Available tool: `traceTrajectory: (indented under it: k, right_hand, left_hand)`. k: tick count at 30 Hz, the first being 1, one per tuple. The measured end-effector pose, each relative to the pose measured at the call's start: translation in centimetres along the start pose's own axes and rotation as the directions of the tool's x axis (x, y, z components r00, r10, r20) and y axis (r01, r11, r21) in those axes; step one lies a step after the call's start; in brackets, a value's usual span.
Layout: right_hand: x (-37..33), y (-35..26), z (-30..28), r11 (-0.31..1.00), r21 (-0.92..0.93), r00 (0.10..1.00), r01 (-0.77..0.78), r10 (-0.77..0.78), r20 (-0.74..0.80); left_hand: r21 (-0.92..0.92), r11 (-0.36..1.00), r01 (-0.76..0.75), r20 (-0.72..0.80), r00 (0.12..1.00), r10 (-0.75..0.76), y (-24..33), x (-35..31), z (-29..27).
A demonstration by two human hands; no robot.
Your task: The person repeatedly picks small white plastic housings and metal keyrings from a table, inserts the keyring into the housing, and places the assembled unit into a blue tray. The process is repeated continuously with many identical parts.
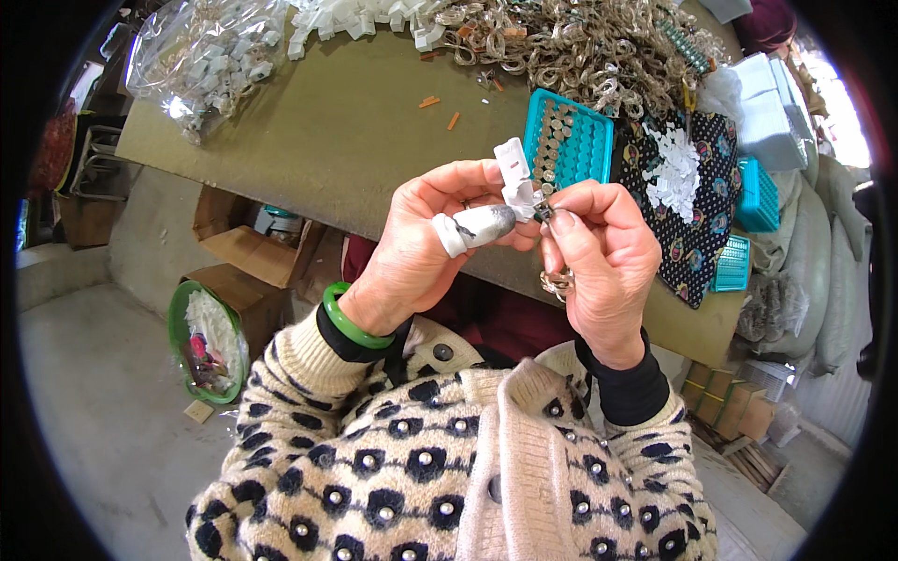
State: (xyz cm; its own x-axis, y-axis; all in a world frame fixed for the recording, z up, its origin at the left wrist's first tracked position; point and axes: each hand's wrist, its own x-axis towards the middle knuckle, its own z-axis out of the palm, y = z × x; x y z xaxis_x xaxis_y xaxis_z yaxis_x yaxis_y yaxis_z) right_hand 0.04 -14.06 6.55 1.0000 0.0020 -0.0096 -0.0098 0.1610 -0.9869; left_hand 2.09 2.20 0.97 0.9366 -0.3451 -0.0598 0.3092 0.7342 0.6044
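Observation:
My left hand (412, 229) is closed on a small white plastic case (514, 168), whose flap stands up above the fingers. A white finger cover (472, 230), smudged grey at the tip, is on one digit of that hand. My right hand (608, 257) pinches a small dark metal part (543, 211) against the near end of the case. A coil of clear-coated wire (557, 283) hangs below the right fingers; whether it joins the metal part is hidden. Just beyond both hands lies a teal tray (591, 154) with round metal pieces in its left rows.
A heap of coiled wires (589, 56) covers the table's far right. White plastic cases (365, 19) and a clear bag (206, 70) lie at the far left. Small white pieces (673, 173) rest on a dark patterned cloth (697, 248). Orange bits (454, 121) dot the green tabletop (327, 122).

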Motion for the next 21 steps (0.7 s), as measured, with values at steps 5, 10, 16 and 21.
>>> traceTrajectory:
  k: [5, 10, 16, 21]
  right_hand:
    - [0.1, -0.1, -0.7, 0.99, 0.097, 0.994, -0.099, 0.095, 0.044]
    - [-0.5, 0.1, -0.5, 0.987, 0.111, 0.993, -0.112, 0.113, -0.012]
    - [-0.5, 0.3, -0.6, 0.988, 0.13, 0.992, -0.08, 0.092, -0.089]
    - [-0.3, 0.3, -1.4, 0.976, 0.19, 0.99, -0.108, 0.122, -0.067]
  left_hand:
    - [-0.027, 0.999, -0.045, 0.015, 0.999, 0.045, -0.4, 0.2, 0.2]
    - [0.058, 0.99, -0.127, -0.01, 0.992, 0.128, -1.0, 0.3, 0.6]
    - [0.129, 0.975, -0.183, 0.003, 0.983, 0.184, -1.5, 0.6, 1.1]
    - [0.182, 0.957, -0.226, 0.04, 0.974, 0.222, -2.0, 0.9, 1.0]
